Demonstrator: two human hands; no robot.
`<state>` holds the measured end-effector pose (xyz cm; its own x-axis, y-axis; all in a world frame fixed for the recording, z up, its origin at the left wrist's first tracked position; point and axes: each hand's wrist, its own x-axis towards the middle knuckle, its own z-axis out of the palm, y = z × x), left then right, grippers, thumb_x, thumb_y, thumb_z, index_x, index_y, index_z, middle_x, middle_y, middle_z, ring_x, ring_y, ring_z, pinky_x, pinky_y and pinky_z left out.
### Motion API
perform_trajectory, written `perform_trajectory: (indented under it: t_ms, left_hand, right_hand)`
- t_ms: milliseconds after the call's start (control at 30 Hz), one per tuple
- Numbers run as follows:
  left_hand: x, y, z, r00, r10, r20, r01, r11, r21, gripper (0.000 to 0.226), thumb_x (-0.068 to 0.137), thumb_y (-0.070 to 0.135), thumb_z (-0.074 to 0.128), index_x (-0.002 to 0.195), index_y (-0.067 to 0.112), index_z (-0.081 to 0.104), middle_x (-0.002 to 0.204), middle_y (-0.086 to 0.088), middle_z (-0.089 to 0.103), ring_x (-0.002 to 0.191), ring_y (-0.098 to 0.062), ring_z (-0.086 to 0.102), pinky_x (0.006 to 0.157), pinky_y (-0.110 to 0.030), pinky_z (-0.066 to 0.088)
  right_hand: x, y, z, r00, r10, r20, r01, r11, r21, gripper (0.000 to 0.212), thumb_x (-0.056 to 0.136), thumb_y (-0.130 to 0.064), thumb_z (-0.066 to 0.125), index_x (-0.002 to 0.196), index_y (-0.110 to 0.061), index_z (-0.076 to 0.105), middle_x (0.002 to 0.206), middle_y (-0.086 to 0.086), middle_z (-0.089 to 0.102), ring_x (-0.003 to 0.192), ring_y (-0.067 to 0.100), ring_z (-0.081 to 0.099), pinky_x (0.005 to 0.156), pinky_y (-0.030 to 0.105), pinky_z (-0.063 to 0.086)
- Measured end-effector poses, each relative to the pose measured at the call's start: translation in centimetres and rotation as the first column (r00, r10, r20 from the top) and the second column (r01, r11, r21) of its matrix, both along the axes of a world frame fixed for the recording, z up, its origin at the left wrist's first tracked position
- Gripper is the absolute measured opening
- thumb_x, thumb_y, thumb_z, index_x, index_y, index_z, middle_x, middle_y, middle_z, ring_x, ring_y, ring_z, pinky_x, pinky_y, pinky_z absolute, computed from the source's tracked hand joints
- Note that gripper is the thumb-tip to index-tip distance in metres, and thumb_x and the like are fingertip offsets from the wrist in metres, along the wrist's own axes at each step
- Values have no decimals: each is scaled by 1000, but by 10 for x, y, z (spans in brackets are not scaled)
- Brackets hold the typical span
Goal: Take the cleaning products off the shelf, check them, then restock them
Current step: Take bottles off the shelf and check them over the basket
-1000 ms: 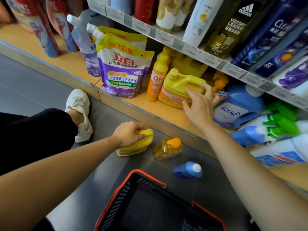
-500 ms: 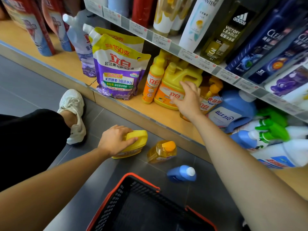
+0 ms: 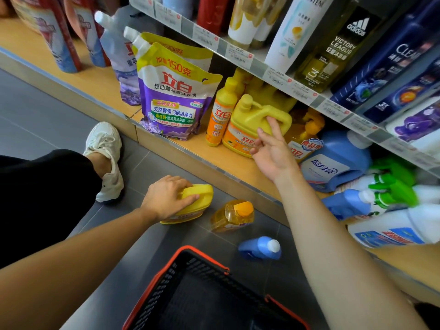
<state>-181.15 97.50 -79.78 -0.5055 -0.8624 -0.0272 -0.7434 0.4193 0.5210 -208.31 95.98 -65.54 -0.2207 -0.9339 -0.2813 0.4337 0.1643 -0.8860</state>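
Observation:
A yellow detergent jug (image 3: 252,120) stands upright on the bottom shelf (image 3: 228,163), beside a slim orange bottle (image 3: 220,115). My right hand (image 3: 271,148) is in front of the jug with its fingers spread, and one fingertip touches the jug's handle. My left hand (image 3: 166,198) grips the handle of a second yellow jug (image 3: 197,203) standing on the grey floor. Next to it on the floor are an amber bottle with an orange cap (image 3: 232,215) and a blue bottle with a white cap (image 3: 259,248).
A black basket with an orange rim (image 3: 202,256) sits on the floor in front of me. Purple refill pouches (image 3: 171,91) stand left of the jug; blue and white bottles (image 3: 338,160) crowd the shelf's right. My white shoe (image 3: 107,151) rests by the shelf base.
My right hand has let go of the shelf jug, which now stands upright, and has drawn back with fingers spread. My left hand keeps its grip on the floor jug.

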Motion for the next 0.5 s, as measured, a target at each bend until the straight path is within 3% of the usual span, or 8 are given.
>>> perform_trajectory:
  t_ms: [133,233,300,400,500]
  left_hand:
    - [-1,-2,-1,1000,1,-13,-1,1000,28,55,88,76,45,118,34,66,117,10,66,108,-13,56,77,-29,41]
    - [-2,-1,-1,1000,19,-15,-18,998,54,46,91,69,53,118,34,66,118,9,66,110,-14,56,79,-30,42]
    - [-3,1,1,1000,12,-8,-12,998,57,48,91,69,52,119,33,66,119,9,66,111,-15,55,80,-30,42]
    - [-4,0,6,1000,1,9,-2,996,94,50,91,70,52,121,32,65,122,7,65,115,-17,55,85,-33,44]
    - [-9,0,18,997,2,77,-8,997,81,53,90,70,53,127,33,61,129,6,64,120,-19,57,91,-37,45]
  right_hand:
    - [11,30,-12,994,-34,108,23,995,100,28,94,-27,63,121,-32,60,93,-5,55,79,11,45,73,30,35]
    - [24,45,-15,960,-182,212,129,962,240,43,83,-50,72,114,-20,64,79,-4,52,77,13,49,70,31,38]
    - [27,51,-14,943,-244,226,171,939,297,45,83,-49,74,111,-15,65,90,1,57,82,16,56,68,30,47]
    - [26,62,-12,933,-278,230,192,922,336,39,90,-34,73,115,-7,61,114,11,61,98,22,64,64,30,57]
    - [18,74,-8,937,-296,185,214,906,365,28,93,-21,69,113,-3,59,120,19,59,104,28,65,68,30,61]
